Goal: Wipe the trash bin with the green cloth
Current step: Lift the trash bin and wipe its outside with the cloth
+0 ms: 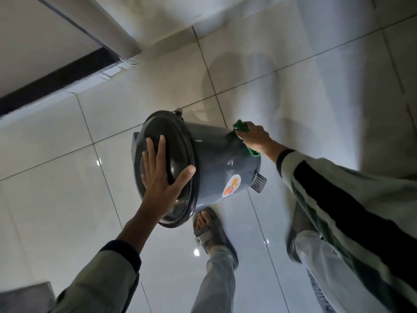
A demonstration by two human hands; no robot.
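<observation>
A dark grey round trash bin (216, 168) with a black lid and a foot pedal is tipped over toward me above the tiled floor. My left hand (161, 175) lies flat on the lid, fingers spread, steadying it. My right hand (255, 136) presses a green cloth (242, 127) against the bin's side near its base. A round colourful sticker (232, 185) shows on the bin's wall. Part of the cloth sticks out below my right wrist.
Glossy pale floor tiles (67, 188) spread all around. A wall corner with a dark strip (61, 80) stands at the upper left. My sandalled foot (212, 231) is just below the bin, and my other leg is at the right.
</observation>
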